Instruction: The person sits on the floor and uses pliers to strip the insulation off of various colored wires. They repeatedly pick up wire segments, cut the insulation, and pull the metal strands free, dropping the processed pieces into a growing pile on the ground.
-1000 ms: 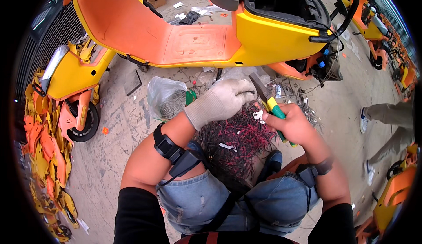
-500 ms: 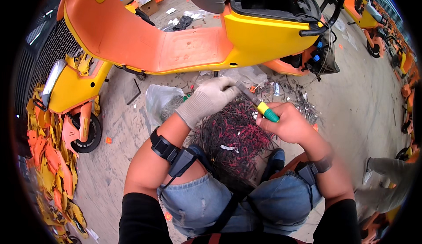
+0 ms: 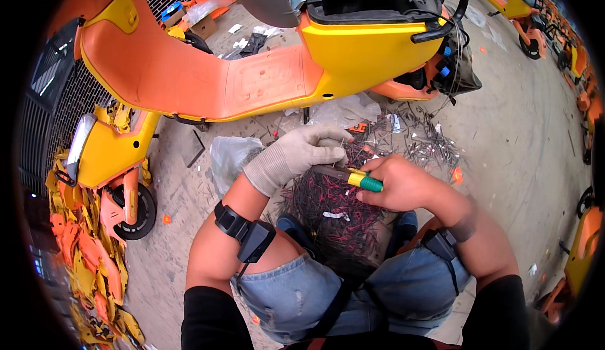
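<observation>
Tool, dark metal, yellow-green grip: above black-red strand pile; probably stiff, hefty-ish, grab the grip
Bare right hand: fingers wrapped round it
Off-white-gloved left hand: fingers bunched, can't tell on what

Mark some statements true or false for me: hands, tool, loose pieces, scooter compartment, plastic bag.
1. The bare right hand grips a metal-headed tool with a green-and-yellow handle. True.
2. The left hand is bare. False: it wears an off-white knitted glove.
3. A tangled pile of thin black and red pieces lies between the blue shoes. True.
4. The black plastic compartment on the yellow-and-orange scooter is closed. False: it is open.
5. A translucent plastic bag sits right of the pile. False: it sits left.
</observation>
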{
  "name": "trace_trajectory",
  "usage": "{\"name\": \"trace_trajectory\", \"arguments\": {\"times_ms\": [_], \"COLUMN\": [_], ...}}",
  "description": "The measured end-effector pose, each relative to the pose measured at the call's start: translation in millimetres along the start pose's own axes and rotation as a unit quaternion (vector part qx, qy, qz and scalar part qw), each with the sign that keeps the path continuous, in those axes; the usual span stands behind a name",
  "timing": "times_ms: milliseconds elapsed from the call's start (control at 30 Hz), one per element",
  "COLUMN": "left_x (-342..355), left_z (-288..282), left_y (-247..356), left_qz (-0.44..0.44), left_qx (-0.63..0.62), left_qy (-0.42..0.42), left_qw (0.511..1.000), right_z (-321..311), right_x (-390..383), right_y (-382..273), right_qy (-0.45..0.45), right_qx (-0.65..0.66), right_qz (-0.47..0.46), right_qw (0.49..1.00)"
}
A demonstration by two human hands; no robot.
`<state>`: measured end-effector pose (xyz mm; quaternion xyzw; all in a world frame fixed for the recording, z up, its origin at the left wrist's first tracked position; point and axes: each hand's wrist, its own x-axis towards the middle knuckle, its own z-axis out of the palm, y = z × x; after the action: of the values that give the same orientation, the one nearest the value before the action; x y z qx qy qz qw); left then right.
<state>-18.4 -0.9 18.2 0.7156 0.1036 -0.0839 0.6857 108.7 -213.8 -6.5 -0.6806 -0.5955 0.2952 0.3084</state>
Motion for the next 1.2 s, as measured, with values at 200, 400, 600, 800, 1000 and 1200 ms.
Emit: {"name": "trace_trajectory", "arguments": {"times_ms": [200, 400, 600, 800, 1000, 1200], "left_x": [-2, 7, -4, -50, -76, -72], "left_z": [2, -36, -108, -181, -226, -222], "left_y": [5, -31, -87, -151, -193, -201], "left_qz": [-0.033, -0.011, -0.074, -0.196, -0.209, -0.272], "left_qx": [0.042, 0.095, 0.144, 0.208, 0.371, 0.307], "left_qy": [0.079, 0.192, 0.365, 0.473, 0.582, 0.349], "left_qw": [0.995, 0.977, 0.917, 0.833, 0.693, 0.843], "right_z": [0, 2, 6, 2, -1, 8], "right_x": [0, -3, -11, -11, -10, -5], "right_y": [11, 21, 24, 15, 19, 11], "right_qy": [-0.011, -0.081, -0.239, -0.256, -0.222, -0.247], "right_qx": [-0.047, -0.144, -0.268, -0.24, -0.255, -0.256], "right_qz": [-0.003, 0.058, 0.151, 0.163, 0.155, 0.166], "right_qw": [0.999, 0.985, 0.921, 0.922, 0.928, 0.92]}}
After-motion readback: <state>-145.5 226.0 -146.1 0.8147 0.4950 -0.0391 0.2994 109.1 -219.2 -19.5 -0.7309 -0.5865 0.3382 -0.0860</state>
